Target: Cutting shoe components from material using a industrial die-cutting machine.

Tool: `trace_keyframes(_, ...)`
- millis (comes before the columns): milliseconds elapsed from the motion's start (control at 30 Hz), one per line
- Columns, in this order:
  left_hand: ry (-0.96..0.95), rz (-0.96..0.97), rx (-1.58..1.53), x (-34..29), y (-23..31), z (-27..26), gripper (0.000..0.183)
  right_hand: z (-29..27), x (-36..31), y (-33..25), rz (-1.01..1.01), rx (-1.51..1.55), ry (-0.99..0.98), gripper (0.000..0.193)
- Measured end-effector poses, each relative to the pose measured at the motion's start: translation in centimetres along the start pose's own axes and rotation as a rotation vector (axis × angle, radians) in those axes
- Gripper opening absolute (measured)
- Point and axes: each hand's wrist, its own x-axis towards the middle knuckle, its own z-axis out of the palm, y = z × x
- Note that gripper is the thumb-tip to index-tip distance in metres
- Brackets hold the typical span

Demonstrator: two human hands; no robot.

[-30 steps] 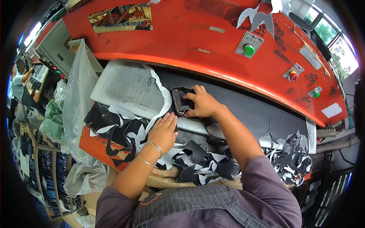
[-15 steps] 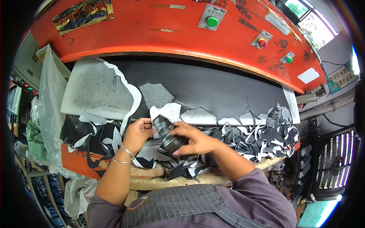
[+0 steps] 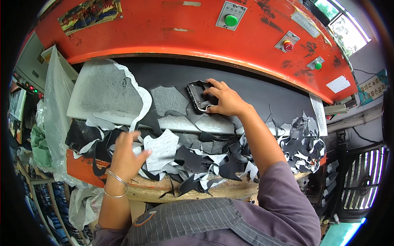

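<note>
My right hand (image 3: 227,98) grips a black cutting die (image 3: 196,98), an open frame with hollow sides. It rests on the black sheet material (image 3: 262,92), beside a gap where the pale board (image 3: 168,100) shows. Over the near edge, my left hand (image 3: 125,155) has its fingers apart and somewhat blurred. Close to its thumb lies a light grey cut piece (image 3: 161,148), pale side up, on top of black scraps (image 3: 195,162). I cannot tell whether the thumb touches that piece.
An orange-red press beam (image 3: 164,35) spans the far side, with green buttons (image 3: 231,20) and a red knob (image 3: 288,45). Offcuts (image 3: 301,139) heap at the right front, above a wooden edge (image 3: 197,194). Plastic sheeting (image 3: 57,119) hangs at the left.
The die has gone from near my body to the far sheet with my right hand. My left hand has moved left and opened; the pale piece now lies on the scraps.
</note>
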Motion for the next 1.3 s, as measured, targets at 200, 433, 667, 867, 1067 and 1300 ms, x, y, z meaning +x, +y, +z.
trace_keyframes(200, 0.039, 0.245, -0.346, 5.4, 4.5, 5.4, 0.031, 4.3, -4.7, 4.1, 0.031, 0.092, 0.234, 0.085)
trace_keyframes(433, 0.082, 0.403, -0.199, 7.3, 5.4, 13.7, 0.038, 5.1, -5.6, 4.6, 0.025, 0.058, 0.265, 0.083)
trace_keyframes(667, 0.098, 0.405, -0.249, 8.1, 4.7, 13.7, 0.038, 5.7, -4.6, 4.5, -0.049, -0.012, 0.352, 0.083)
trace_keyframes(867, 0.096, 0.394, -0.217, 8.0, 5.8, 13.4, 0.037, 5.0, -5.2, 4.6, -0.073, -0.073, 0.354, 0.082)
trace_keyframes(1067, 0.066, 0.314, -0.258, 7.3, 7.1, 11.9, 0.04, 3.7, -7.0, 4.2, -0.03, -0.089, 0.284, 0.101)
trace_keyframes(1300, 0.476, 0.395, -0.517, 6.6, 18.8, 4.3, 0.007, -12.1, -20.4, 9.7, -0.127, 0.443, 1.721, 0.051)
